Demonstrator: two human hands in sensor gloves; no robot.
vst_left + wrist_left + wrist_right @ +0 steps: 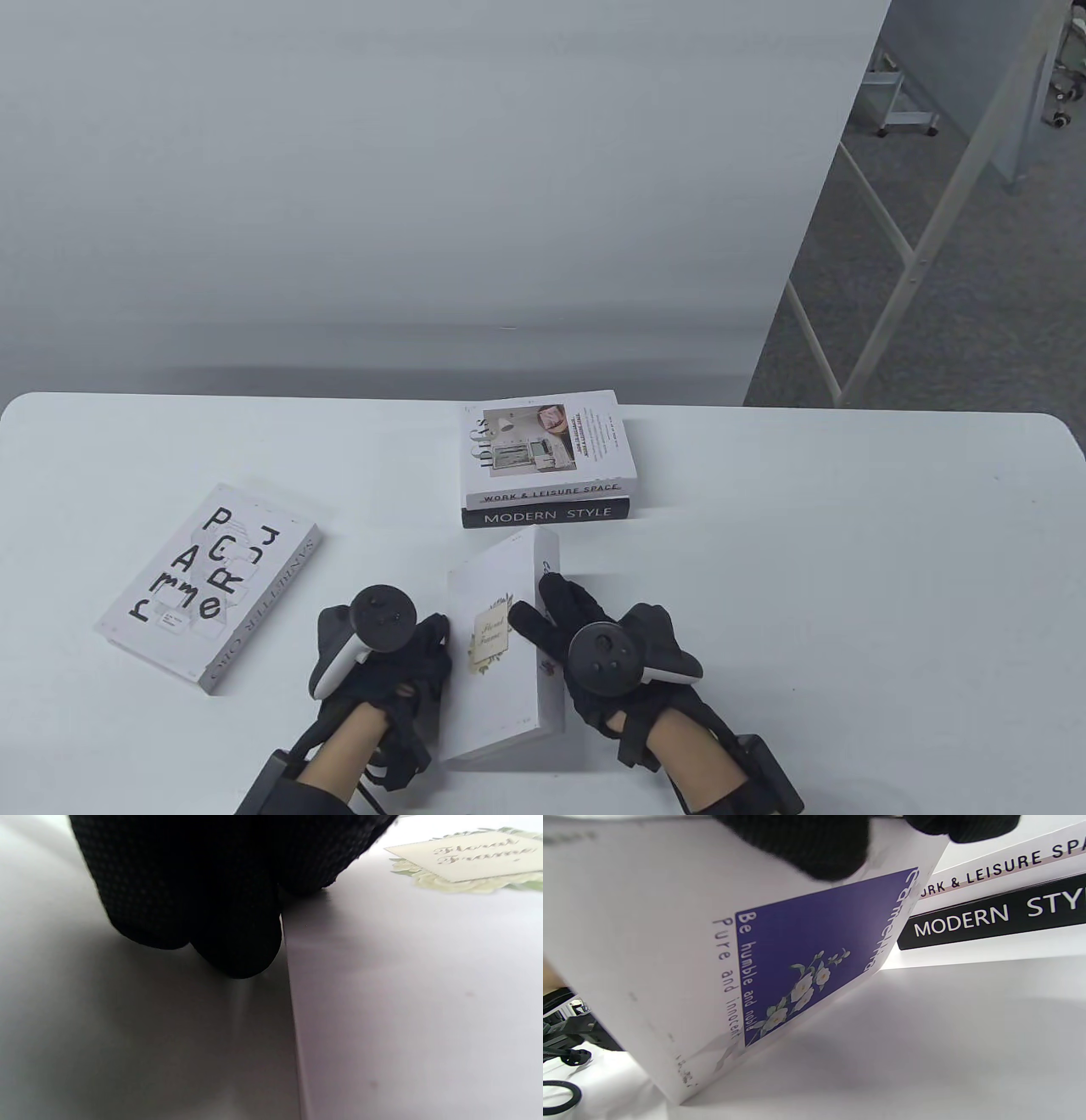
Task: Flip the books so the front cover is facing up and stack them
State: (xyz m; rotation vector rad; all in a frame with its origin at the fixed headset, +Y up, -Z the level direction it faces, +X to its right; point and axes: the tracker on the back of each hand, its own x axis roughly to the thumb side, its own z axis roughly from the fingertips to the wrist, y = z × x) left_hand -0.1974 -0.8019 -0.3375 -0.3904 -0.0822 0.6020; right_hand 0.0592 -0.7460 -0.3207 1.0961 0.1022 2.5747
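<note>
Two hands clamp the white floral book (501, 645) at bottom centre, left hand (377, 649) on its left edge, right hand (607, 649) under its raised right side, and honestly it could slip sideways if either grip loosens mid-flip.

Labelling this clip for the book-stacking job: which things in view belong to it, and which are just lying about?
Part of the job:
floral book, held by left hand and right hand
lettered book
two-book stack

Just there:
table
white backdrop
metal frame
</note>
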